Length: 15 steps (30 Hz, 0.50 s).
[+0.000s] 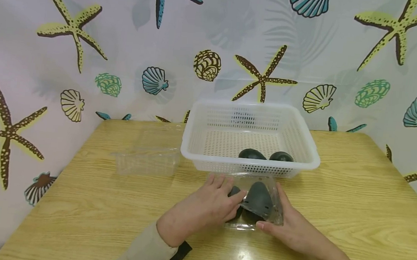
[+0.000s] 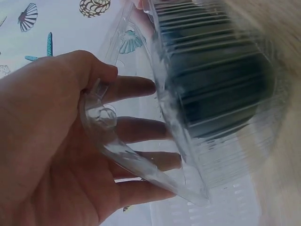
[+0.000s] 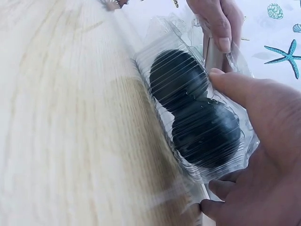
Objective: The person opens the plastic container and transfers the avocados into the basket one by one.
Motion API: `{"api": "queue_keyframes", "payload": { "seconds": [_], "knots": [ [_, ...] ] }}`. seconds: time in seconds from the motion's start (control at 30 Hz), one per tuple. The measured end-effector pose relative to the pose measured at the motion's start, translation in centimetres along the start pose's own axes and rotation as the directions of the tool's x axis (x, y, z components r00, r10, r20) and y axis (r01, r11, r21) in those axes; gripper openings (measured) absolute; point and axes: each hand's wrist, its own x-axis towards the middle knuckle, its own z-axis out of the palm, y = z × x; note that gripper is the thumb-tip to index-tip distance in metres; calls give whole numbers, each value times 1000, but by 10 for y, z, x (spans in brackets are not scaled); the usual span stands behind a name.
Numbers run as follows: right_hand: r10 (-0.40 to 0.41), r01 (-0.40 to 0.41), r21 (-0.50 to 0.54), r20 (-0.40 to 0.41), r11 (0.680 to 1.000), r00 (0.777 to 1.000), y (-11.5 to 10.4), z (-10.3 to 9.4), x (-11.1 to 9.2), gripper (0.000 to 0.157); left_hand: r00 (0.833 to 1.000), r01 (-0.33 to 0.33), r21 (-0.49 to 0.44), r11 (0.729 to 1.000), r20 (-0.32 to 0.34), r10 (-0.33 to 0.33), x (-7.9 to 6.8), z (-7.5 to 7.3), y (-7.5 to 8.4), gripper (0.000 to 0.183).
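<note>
A clear plastic clamshell container (image 1: 246,227) holds several dark green avocados (image 1: 259,198) on the table. My left hand (image 1: 210,205) lies over its left part; in the left wrist view the thumb and fingers pinch the edge of the lid (image 2: 136,162), which stands partly raised from the ribbed base. On the right side, my right hand (image 1: 293,228) grips the container, thumb at the near corner and fingers along the far side. Through the ribbed wall in the right wrist view, two avocados (image 3: 207,134) show side by side.
Just behind the container stands a white perforated basket (image 1: 224,159) with two avocados (image 1: 252,154) inside. Another clear plastic container (image 1: 149,162) sits open at the back left of the wooden table (image 1: 83,214). A shell-patterned curtain (image 1: 187,40) hangs behind.
</note>
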Motion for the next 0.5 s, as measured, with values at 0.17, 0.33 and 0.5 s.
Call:
{"api": "queue_keyframes", "payload": {
  "seconds": [0.17, 0.33, 0.5],
  "knots": [
    [-76, 76, -3, -17, 997, 997, 3, 1, -1, 111, 999, 10, -160, 987, 34, -4, 2, -7, -8, 39],
    [-177, 176, -26, -41, 984, 983, 6, 5, 0, 104, 997, -12, -338, 941, -70, -12, -2, -12, -22, 38],
    [-150, 150, -10, -40, 989, 988, 6, 5, 0, 107, 986, -28, -385, 923, -165, -39, -1, -11, -23, 40]
  ]
}}
